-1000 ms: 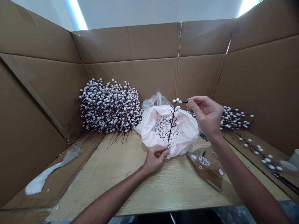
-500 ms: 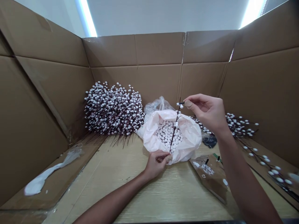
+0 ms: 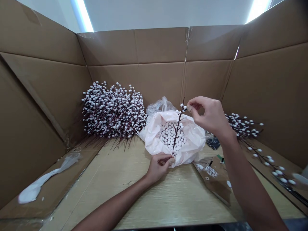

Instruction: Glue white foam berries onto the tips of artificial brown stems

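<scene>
A: Left hand [image 3: 158, 166]?
B: Plastic bag's [image 3: 152, 141] seven o'clock, pinching white-berry twig [image 3: 176, 131] low; twig leans just past twelve.
A: Right hand [image 3: 209, 116]?
B: Two o'clock, raised, fingers curled, tips pinching small black stick [image 3: 184, 110] near upper berries.

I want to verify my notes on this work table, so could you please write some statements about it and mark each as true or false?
1. The left hand pinches the lower end of a berry stem. True.
2. The right hand grips the bag's rim. False: the right hand pinches a small black piece near the stem's upper part.
3. The open plastic bag contains loose white berries. True.
4. The larger berry-stem pile lies right of the bag. False: the larger berry-stem pile lies left of it.
5. A cardboard scrap bears white patches. True.
</scene>
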{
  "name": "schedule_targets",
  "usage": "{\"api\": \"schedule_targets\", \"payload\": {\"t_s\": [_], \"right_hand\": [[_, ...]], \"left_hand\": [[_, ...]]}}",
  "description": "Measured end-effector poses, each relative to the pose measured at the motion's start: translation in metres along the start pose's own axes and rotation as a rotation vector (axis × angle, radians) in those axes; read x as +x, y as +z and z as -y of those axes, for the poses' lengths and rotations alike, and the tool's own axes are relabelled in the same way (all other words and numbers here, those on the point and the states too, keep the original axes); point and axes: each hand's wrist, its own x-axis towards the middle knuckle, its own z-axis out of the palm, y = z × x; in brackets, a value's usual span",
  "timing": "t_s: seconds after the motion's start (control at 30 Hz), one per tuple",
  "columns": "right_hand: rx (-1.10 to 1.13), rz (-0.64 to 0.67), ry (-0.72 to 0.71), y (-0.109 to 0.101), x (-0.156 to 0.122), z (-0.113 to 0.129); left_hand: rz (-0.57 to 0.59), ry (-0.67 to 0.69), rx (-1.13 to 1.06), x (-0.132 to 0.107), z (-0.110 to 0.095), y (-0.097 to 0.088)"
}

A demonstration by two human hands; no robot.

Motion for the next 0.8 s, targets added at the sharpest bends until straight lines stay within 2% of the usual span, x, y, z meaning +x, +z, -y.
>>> {"api": "schedule_targets", "payload": {"t_s": [0.53, 0.8], "right_hand": [[-0.042, 0.019, -0.019, 0.0038, 0.0009, -0.0036], [-0.059, 0.06, 0.011, -0.002, 0.0012, 0.0]], "left_hand": [[0.001, 0.001, -0.033, 0.0001, -0.0007, -0.0004], [0.0, -0.011, -0.044, -0.0004, -0.0002, 0.0004]]}}
